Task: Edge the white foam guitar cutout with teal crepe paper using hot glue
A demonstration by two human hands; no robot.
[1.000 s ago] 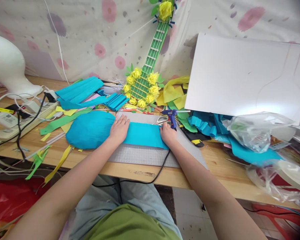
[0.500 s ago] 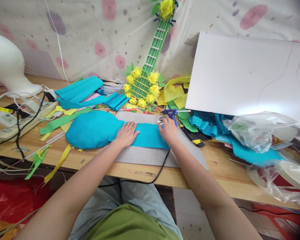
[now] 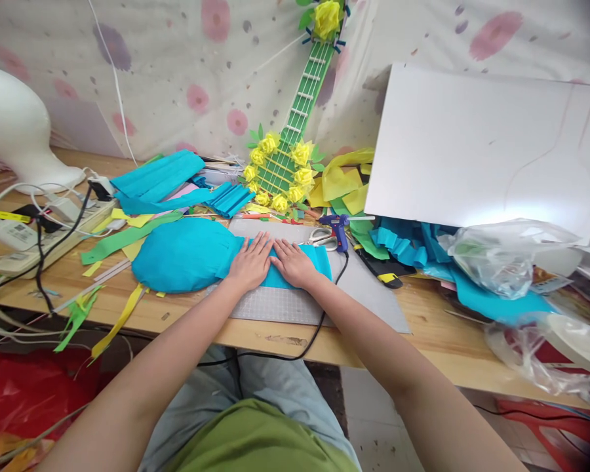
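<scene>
A blue crepe-paper-covered shape, with a rounded body on the left and a straight neck on the right, lies flat across a grey cutting mat. My left hand rests flat on the neck close to the rounded part, fingers stretched out. Right beside it, my right hand lies palm down on the same neck, also open. Just beyond the neck's far edge are scissors and a blue glue gun whose black cord runs toward me.
A green guitar-shaped craft with yellow paper roses leans at the back. Blue crepe strips and a power strip lie left. On the right stand a white board and a plastic bag; a box cutter lies nearer.
My right hand has moved left along the neck, from its right end to beside my left hand. The scissors and the neck's right end are now uncovered. My left hand stays nearly in place.
</scene>
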